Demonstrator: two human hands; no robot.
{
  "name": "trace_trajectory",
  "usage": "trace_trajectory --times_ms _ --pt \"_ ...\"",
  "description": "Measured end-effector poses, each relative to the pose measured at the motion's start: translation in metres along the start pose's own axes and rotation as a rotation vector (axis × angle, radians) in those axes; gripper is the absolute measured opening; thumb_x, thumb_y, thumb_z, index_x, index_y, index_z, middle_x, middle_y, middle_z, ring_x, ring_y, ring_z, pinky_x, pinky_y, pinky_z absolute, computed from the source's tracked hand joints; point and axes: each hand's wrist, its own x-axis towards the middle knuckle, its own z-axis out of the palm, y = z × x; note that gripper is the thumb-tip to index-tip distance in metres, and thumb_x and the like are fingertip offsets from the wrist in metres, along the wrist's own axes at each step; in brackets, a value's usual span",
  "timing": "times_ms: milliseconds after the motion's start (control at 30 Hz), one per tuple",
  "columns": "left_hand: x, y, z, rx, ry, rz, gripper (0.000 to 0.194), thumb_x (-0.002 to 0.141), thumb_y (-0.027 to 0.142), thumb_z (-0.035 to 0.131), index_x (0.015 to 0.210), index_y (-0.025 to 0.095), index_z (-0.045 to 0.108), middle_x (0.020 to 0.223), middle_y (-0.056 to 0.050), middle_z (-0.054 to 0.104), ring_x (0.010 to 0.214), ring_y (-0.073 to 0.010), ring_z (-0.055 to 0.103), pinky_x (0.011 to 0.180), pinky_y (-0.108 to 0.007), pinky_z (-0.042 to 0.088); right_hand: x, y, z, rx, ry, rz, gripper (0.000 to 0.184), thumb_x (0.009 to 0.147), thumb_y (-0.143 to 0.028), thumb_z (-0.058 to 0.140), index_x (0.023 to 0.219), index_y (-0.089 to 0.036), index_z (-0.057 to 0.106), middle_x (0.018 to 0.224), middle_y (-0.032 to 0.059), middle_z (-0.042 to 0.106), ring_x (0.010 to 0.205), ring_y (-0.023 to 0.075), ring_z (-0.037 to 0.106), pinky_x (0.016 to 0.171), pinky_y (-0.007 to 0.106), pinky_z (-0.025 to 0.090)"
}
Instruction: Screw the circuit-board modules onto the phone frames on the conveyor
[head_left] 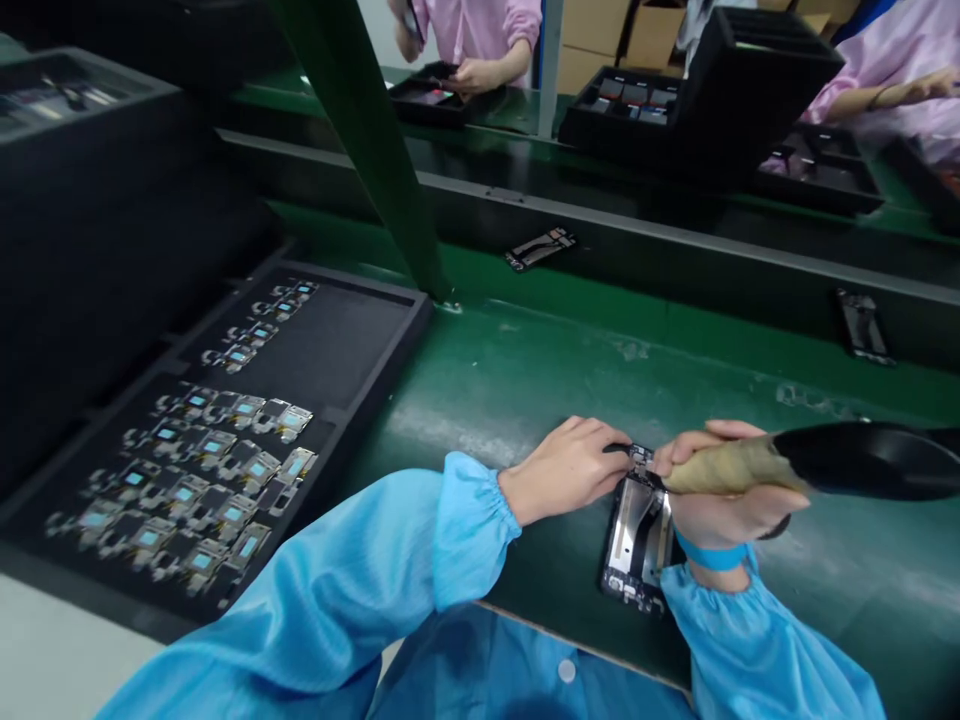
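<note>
An opened phone (639,535) lies on the green bench in front of me, its metal frame and dark ribbon cable exposed. My left hand (574,465) is closed, its fingertips pressed on the phone's top left corner; something dark covers one fingertip. My right hand (720,500) is wrapped round an electric screwdriver (862,460), black with yellowish tape on its front part. The screwdriver lies tilted, its front end pointing at the phone's top. Its tip is hidden behind my fingers. A blue band (712,553) circles my right wrist.
On the left, a black tray (352,350) holds several small circuit boards (199,495). Two more phone frames lie farther back, one in the middle (540,249) and one at right (862,326). A green post (375,150) slants beside the tray. Co-workers in pink sit opposite with black trays (615,105).
</note>
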Motion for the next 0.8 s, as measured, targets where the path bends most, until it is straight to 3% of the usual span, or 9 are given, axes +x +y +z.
trace_trajectory --times_ms 367,667,733,800 --pt "0.0 0.0 0.0 0.025 0.032 0.035 0.021 0.109 0.032 0.059 0.119 0.02 0.075 0.137 -0.006 0.069 0.119 -0.0247 0.065 0.097 -0.039 0.05 -0.001 0.006 -0.003 0.028 -0.02 -0.013 0.063 0.092 -0.083 0.045 0.105 -0.026 0.065 0.061 -0.0009 0.061 0.043 0.0204 0.055 0.043 0.036 0.049" --pt "-0.002 0.0 0.004 -0.006 0.074 0.025 0.021 0.109 0.03 0.059 0.116 0.018 0.075 0.135 -0.009 0.069 0.122 -0.0249 0.063 0.099 -0.039 0.05 -0.004 0.008 0.002 0.013 -0.032 -0.017 0.071 0.083 -0.093 0.051 0.102 -0.027 0.064 0.059 -0.002 0.061 0.042 0.0201 0.054 0.042 0.035 0.048" --pt "-0.006 0.009 0.005 -0.06 0.065 0.124 0.024 0.108 0.036 0.06 0.11 0.017 0.074 0.129 -0.01 0.071 0.12 -0.0252 0.064 0.099 -0.04 0.049 0.004 0.001 -0.001 0.004 0.013 0.008 0.073 0.084 -0.095 0.046 0.103 -0.026 0.061 0.058 -0.0022 0.06 0.042 0.0199 0.054 0.042 0.034 0.048" --pt "-0.012 0.023 0.004 -0.119 -0.012 0.308 0.033 0.106 0.049 0.062 0.11 0.018 0.073 0.124 -0.01 0.072 0.116 -0.0247 0.065 0.098 -0.039 0.049 0.018 -0.005 -0.011 -0.006 0.126 -0.022 0.075 0.087 -0.096 0.037 0.102 -0.026 0.059 0.057 -0.003 0.057 0.04 0.0195 0.052 0.041 0.034 0.046"
